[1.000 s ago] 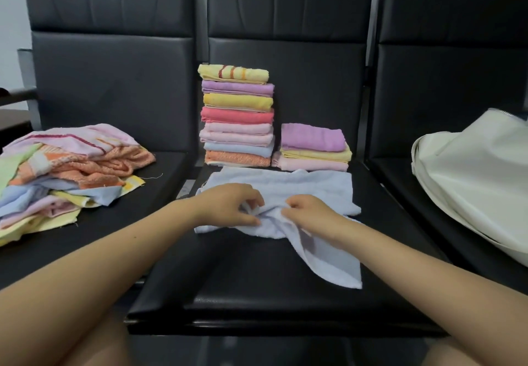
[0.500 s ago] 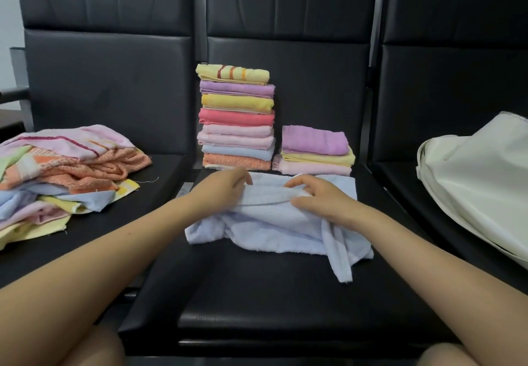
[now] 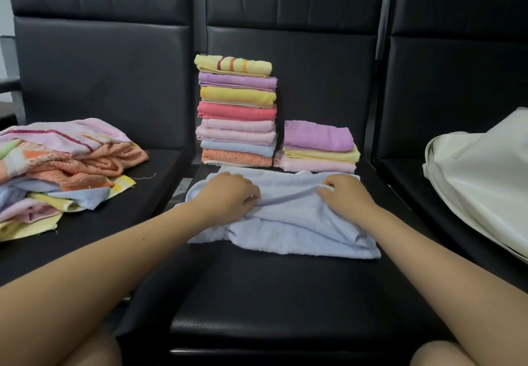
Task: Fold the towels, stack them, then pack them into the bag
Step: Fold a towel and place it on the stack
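Black padded seats (image 3: 285, 288) are filling our view, three side by side, their smooth, slightly glossy upholstery offering little grip, so we are judging that cloth could be sliding toward the near edge if we are tugging too hard. On the right seat the cream bag (image 3: 483, 182) is slumping, soft and wide-mouthed, well apart from the work. On the left seat the loose pile of unfolded towels (image 3: 60, 171) is lying rumpled in orange, pink, yellow and blue terry, one corner hanging near the seat edge. At the far side of the middle seat the tall stack (image 3: 237, 111) of eight folded towels is leaning against the backrest; adding more could be tipping it onto the short stack (image 3: 318, 148) just beside it on the right. Nearer to us, the pale blue towel (image 3: 291, 222) is lying bunched and creased, its nap soft and thick. Our left hand (image 3: 225, 197) is curling its fingers over a fold, and our right hand (image 3: 347, 194) is pinching the raised ridge; uneven pulls could be leaving the fold crooked.
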Tool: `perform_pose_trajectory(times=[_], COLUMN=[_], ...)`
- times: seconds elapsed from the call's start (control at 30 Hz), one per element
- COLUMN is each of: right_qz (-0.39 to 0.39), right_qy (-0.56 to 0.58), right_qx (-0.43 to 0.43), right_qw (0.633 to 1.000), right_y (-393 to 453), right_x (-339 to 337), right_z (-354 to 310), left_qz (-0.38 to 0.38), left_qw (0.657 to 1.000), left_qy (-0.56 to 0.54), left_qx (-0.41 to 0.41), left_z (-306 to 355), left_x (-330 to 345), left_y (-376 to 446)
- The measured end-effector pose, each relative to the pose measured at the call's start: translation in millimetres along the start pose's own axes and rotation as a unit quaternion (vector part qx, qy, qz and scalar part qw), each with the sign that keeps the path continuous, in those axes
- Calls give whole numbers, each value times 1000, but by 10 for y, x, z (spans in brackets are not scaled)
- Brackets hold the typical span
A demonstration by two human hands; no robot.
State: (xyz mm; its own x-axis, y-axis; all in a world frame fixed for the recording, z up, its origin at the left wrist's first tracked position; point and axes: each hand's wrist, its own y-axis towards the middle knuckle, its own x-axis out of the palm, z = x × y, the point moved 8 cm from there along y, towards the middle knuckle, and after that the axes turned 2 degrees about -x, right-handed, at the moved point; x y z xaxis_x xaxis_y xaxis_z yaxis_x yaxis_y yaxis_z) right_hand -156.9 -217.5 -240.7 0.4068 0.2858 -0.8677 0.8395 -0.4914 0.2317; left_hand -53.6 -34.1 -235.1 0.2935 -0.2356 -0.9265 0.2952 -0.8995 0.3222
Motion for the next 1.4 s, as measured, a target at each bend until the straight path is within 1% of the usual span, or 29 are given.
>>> perform_pose_trajectory(times=[0.1, 0.17, 0.2, 0.27, 0.33, 0.37, 0.43, 0.57, 0.63, 0.73, 0.8, 0.87, 0.93, 1.07, 1.1, 1.17, 1.23, 1.27, 1.3, 1.33, 1.4], right_qz=[58, 66, 49, -20, -87, -100, -101, -111, -124, -160, -171, -145, -103, -65, -50, 15, 70, 76, 66, 36, -56], right_qy=[-6, 12, 22, 17, -5, -15, -11, 19, 45, 42, 22, 32, 75, 158, 167, 156, 135, 116, 94, 61, -30], right_qx=[7, -15, -31, -45, -40, -39, -36, -47, -37, -27, -29, -28, -23, 8, 17, 19, 7, 6, 8, 18, 27], right_qw=[998, 998, 998, 999, 995, 994, 994, 993, 991, 986, 985, 989, 992, 985, 985, 987, 988, 990, 993, 997, 998], right_y=[0, 2, 1, -44, -132, -172, -252, -479, -596, -740, -801, -818, -806, -704, -652, -535, -440, -405, -366, -323, -274], right_x=[-105, -116, -86, 35, 156, 177, 151, 76, 39, 10, -34, -155, -321, -464, -477, -534, -550, -510, -434, -316, -59], right_z=[65, 42, 24, 6, 16, 9, -36, -111, -94, -76, -70, -56, -41, 40, 61, 81, 55, 36, 27, 39, 67], left_qz=[-20, -54, -78, -112, -112, -106, -91, -78, -107, -185, -213, -219, -191, -103, -79, -29, 14, 28, 34, 32, 17], left_qw=[996, 993, 990, 982, 976, 973, 971, 975, 973, 960, 945, 933, 921, 851, 834, 813, 811, 818, 831, 848, 873], left_qy=[6, -40, -73, -136, -177, -192, -203, -165, -153, -147, -185, -229, -291, -458, -483, -498, -475, -457, -431, -398, -345], left_qx=[-86, -97, -90, -74, -66, -67, -84, -125, -138, -153, -165, -168, -175, -234, -254, -302, -341, -348, -350, -348, -344], left_z=[-225, -324, -348, -343, -316, -292, -245, -188, -145, -45, -8, -6, -46, -175, -220, -369, -532, -602, -643, -673, -692], left_x=[-24, 33, 92, 173, 186, 179, 158, 37, 5, 49, 31, -21, -112, -274, -291, -269, -232, -204, -184, -143, -30], left_y=[17, -33, -70, -150, -200, -218, -262, -398, -488, -646, -736, -798, -822, -771, -729, -643, -569, -531, -495, -462, -401])
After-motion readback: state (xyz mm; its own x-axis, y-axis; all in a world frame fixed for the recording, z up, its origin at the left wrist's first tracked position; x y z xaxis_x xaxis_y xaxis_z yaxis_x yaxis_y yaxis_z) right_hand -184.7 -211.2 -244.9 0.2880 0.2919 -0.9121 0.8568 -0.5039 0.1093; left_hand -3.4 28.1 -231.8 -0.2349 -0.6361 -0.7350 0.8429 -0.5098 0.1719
